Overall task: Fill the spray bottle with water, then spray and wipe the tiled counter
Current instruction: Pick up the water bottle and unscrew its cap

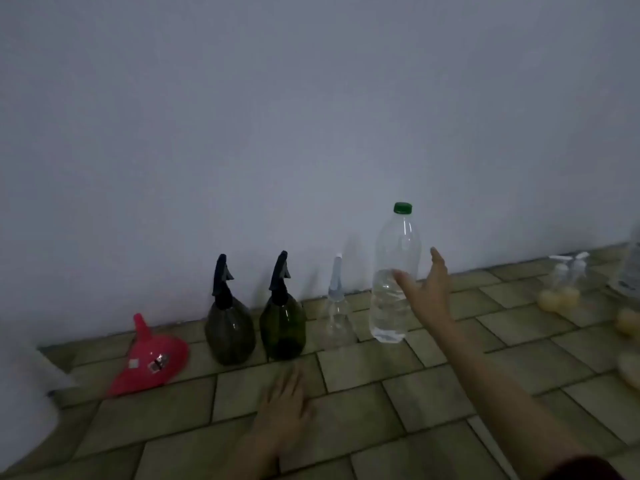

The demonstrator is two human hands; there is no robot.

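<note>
Scene is dim and slightly blurred. The tiled desk (363, 403) fills the lower half of the frame, meeting a plain wall (311, 116) above.

Standing in a row along the wall, left to right across the middle of the frame: a pink funnel (149, 362) lying on its side, two dark green spray bottles (230, 332) (282, 329) with black trigger heads, a small clear spray bottle (336, 306), and a tall water bottle (393, 285) with a green cap (402, 208), roughly half full. None of the spray bottles is touched.

The right hand (424, 289) reaches in from the lower right, its grip wide, fingers spread, just beside the water bottle; whether the fingertips already touch it cannot be told. The left hand (285, 403) rests flat on the desk at lower centre, fingers straight, holding nothing.

Assessment: the step in hand appears to be taking up the water bottle; filling has not begun. Recommended: wrap the fingers round the lower, water-filled part of the bottle, keep it upright, and remove the cap before tilting. The left hand is near the right-hand green spray bottle and could steady it; the funnel is available to limit spillage
</note>
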